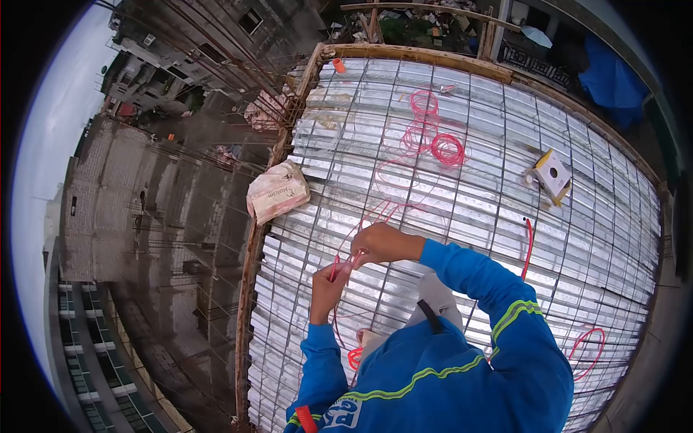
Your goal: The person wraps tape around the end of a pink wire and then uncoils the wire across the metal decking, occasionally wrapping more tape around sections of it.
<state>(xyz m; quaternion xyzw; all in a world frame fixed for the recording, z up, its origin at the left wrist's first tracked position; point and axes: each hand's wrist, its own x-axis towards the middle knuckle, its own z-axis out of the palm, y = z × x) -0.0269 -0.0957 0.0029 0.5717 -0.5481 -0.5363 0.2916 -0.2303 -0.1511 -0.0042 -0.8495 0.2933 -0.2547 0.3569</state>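
Note:
My left hand (328,290) is closed around thin pink-red wire, with a short end standing up by its fingers. Just above and to the right, my right hand (381,244) pinches the same wire (356,261), and the fingertips of both hands nearly meet. Strands of wire run from the hands up over the steel mesh to loose pink coils (421,137) and a tighter red coil (447,149). Another bit of red coil (354,358) shows beside my body, partly hidden by it.
Rebar mesh covers the corrugated metal deck (462,195), edged by timber (249,289). A cement bag (279,192) lies at the left edge. To the right are a white-yellow box (553,177), a red tube (528,249) and a red loop (588,353). Rebar rods rise at upper left.

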